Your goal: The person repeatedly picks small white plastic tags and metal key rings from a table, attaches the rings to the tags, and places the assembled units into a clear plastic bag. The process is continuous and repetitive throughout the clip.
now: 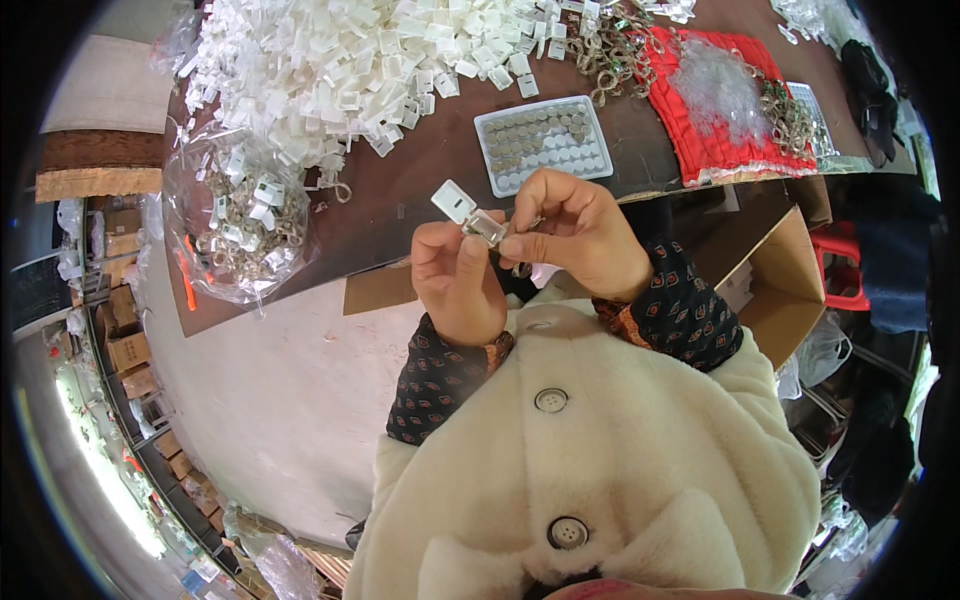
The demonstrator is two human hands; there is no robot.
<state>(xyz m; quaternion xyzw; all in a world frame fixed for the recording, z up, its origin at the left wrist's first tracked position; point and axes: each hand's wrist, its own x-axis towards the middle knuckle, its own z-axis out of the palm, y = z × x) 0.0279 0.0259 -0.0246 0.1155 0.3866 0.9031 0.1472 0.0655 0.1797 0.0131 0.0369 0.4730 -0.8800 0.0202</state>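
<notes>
Your left hand (460, 290) pinches a small white hinged plastic case (486, 228) between thumb and forefinger; it is held in front of you at the near edge of the brown table (400, 175), its lid (455, 202) swung open to the upper left. Your right hand (580, 238) has its thumb and forefinger curled in at the case's right end, beside partly hidden metal hardware; you cannot tell from this view which of the two they grip. Just beyond your hands, by the table's near edge, sits a pale tray (510, 184) with rows of round metal cells (530, 130). A big heap of white plastic cases (340, 70) covers the far left part. Near the left edge rests a clear plastic bag (250, 215) of hardware and white pieces, with an orange-handled tool (188, 275) by the near left corner. Right of the tray, a red cloth (685, 135) reaching the near edge carries clear plastic pieces (715, 85).
</notes>
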